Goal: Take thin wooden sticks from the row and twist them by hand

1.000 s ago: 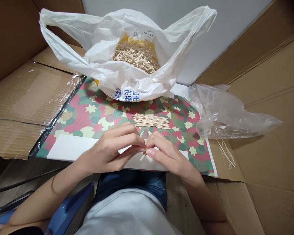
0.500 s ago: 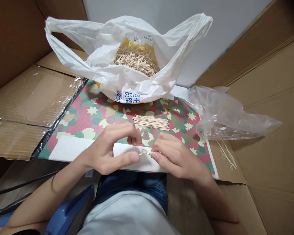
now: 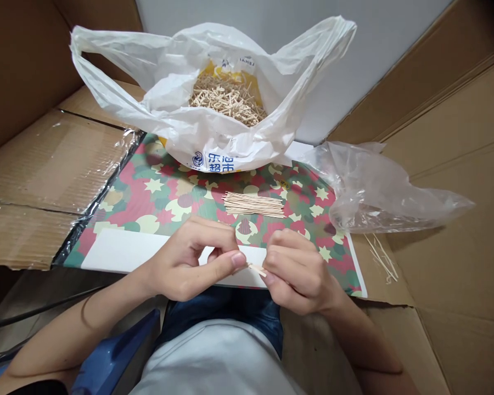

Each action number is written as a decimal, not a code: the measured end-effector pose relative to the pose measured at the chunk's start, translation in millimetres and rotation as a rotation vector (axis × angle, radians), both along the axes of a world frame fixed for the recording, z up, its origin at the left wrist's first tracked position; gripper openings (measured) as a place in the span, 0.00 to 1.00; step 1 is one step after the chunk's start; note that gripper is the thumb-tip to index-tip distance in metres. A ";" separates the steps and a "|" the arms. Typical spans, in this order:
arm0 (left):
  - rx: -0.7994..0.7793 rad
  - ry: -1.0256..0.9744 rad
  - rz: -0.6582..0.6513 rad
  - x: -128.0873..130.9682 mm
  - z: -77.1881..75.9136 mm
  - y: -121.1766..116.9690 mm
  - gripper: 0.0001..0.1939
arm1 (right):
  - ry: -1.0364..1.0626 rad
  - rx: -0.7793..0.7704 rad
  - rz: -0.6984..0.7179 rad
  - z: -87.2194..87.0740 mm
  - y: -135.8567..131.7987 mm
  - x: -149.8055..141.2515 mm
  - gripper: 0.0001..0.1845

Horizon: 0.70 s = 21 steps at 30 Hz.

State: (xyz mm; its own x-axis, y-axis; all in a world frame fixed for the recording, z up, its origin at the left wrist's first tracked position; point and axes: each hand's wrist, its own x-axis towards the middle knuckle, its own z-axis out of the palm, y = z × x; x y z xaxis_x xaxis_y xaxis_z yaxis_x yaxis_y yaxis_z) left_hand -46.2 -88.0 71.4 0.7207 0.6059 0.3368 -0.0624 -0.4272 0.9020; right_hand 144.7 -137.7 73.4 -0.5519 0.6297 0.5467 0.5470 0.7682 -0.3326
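Note:
A small pale knotted strand (image 3: 256,268) is stretched between my two hands, just above the near edge of the board. My left hand (image 3: 197,260) pinches one end between thumb and forefinger. On the other side, my right hand (image 3: 298,271) grips the opposite end, its fingers curled over and the thumb below. Part of the knot is hidden by the fingertips. Beyond my hands lies a neat bundle of thin pale strands (image 3: 254,204), side by side on the camouflage-patterned board (image 3: 181,189).
At the back stands an open white plastic bag (image 3: 230,145) holding many small pale pieces (image 3: 228,101). A clear plastic bag (image 3: 387,192) lies to the right, with a few loose strands (image 3: 381,258) below it. Cardboard (image 3: 37,159) borders the left side.
My left thumb and forefinger have closed on the strand's end. The loop seen earlier is now drawn in small, and my right hand has shifted slightly right and nearer to me.

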 end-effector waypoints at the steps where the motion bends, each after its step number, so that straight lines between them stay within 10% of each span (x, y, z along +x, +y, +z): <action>1: -0.021 -0.004 -0.009 -0.2 0.4 -0.5 0.14 | 0.016 0.014 -0.008 -1.8 -1.2 -0.1 0.12; 21: 0.064 0.046 0.226 -1.7 -27.3 10.5 0.02 | 0.050 -0.296 -0.020 -3.9 29.5 13.9 0.08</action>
